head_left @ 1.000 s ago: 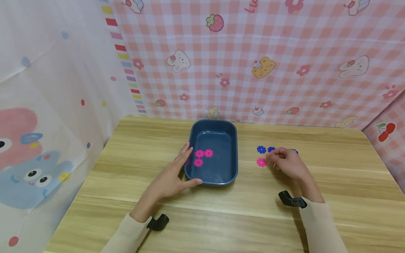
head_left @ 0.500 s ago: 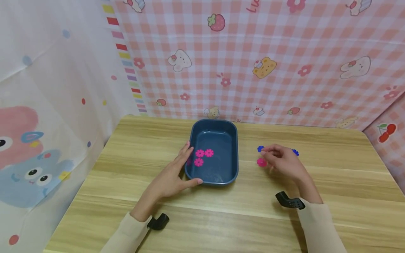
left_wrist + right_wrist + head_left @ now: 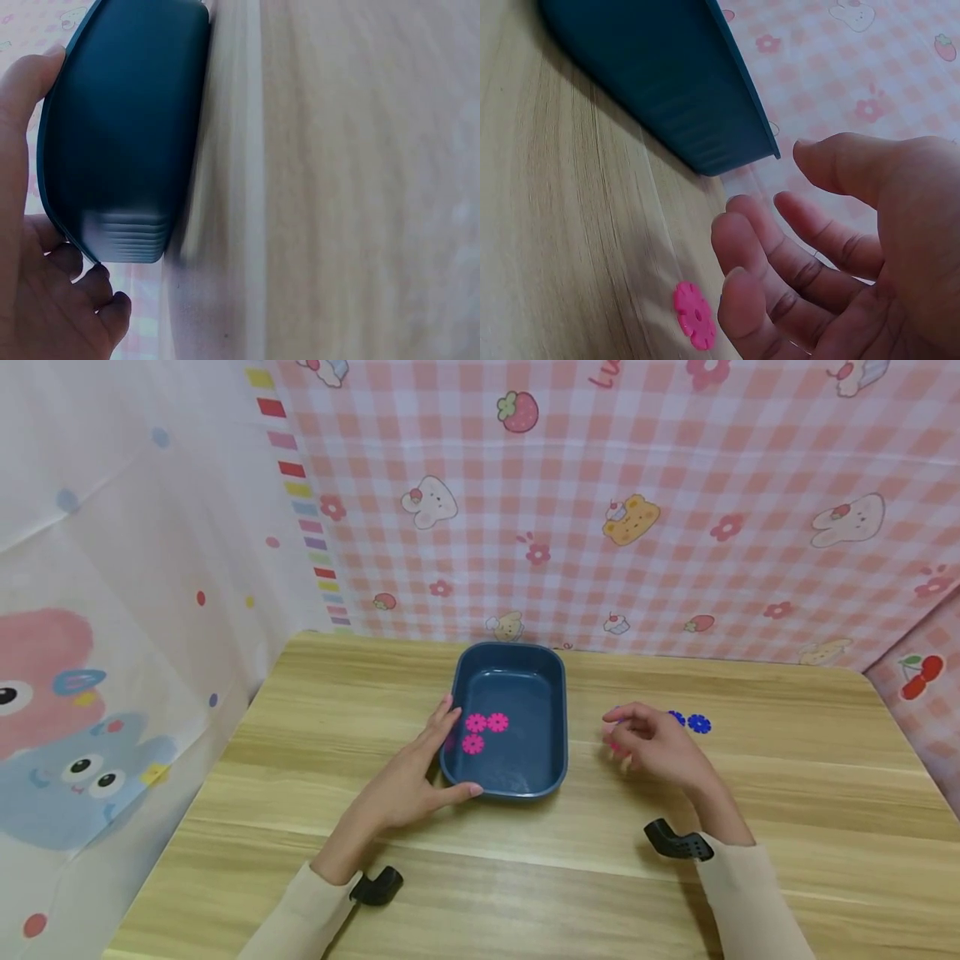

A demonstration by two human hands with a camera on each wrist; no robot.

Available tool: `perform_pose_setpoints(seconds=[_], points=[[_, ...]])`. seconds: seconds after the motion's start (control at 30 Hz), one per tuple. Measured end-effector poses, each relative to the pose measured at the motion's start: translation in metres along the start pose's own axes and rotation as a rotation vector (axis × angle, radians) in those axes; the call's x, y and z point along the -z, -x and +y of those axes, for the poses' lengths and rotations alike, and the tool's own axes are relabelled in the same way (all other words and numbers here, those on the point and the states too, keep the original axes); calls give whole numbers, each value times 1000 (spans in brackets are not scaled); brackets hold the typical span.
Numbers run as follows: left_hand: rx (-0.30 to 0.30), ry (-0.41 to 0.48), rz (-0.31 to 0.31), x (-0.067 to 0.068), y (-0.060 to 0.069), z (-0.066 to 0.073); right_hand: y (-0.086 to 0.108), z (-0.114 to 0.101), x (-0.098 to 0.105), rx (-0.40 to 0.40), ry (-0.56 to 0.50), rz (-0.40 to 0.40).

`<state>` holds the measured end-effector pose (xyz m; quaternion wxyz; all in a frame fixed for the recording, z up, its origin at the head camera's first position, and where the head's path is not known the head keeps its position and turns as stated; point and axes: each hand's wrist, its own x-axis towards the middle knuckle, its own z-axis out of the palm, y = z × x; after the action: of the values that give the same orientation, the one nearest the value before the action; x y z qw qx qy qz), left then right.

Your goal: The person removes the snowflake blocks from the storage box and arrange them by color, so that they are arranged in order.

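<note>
Now the right hand has drifted nearer the deep, round-cornered, dark-blue rectangular dish, moving across the row of small dark-blue flower-shaped discs that lies well to the dish's right. Two of these show plainly beyond the hand, one of them freshly uncovered, while only a scrap of blue peeps past the fingers on the dish side; whatever else the hand covers is hidden. Its grip is released and empty: the fingers bend loosely and the thumb stands apart from them. Just beside the fingertips, seemingly untouched, a thin, notched, bright-pink flower-shaped disc lies on the pale wood-grain worktop, to the right of the dish and apart from it. Inside the dish, toward its left side, three matching pink discs lie together, the same number and arrangement as a moment ago. The left hand has kept its place, its grip clasping the dish's near left corner, fingers along the left side and thumb at the near rim. In my judgement, the shift means attention has passed from the blue row to the loose pink disc, whose pick-up is not yet made.
</note>
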<state>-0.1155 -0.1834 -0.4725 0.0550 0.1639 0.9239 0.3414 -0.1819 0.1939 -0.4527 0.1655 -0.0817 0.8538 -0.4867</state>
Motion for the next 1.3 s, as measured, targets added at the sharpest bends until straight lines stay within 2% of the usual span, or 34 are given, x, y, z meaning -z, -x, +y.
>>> perform_pose_setpoints(seconds=[0.37,0.57,0.67,0.77,1.07,1.3], points=[[-17,7,4,-1,-1,0,6,-14,-8,37,-37,-3],[-14,18,5,-1,-2,-1,6,-25,-16,172,32,54],[-9,21,11,-1,-1,-2,4,-31,-20,231,19,61],[-9,20,12,-1,-1,-2,3,-38,-23,254,-6,62],[-8,40,9,-1,-1,-1,-3,-61,-32,299,-28,1],[3,41,5,0,-1,-1,-13,-79,-40,361,48,-46]])
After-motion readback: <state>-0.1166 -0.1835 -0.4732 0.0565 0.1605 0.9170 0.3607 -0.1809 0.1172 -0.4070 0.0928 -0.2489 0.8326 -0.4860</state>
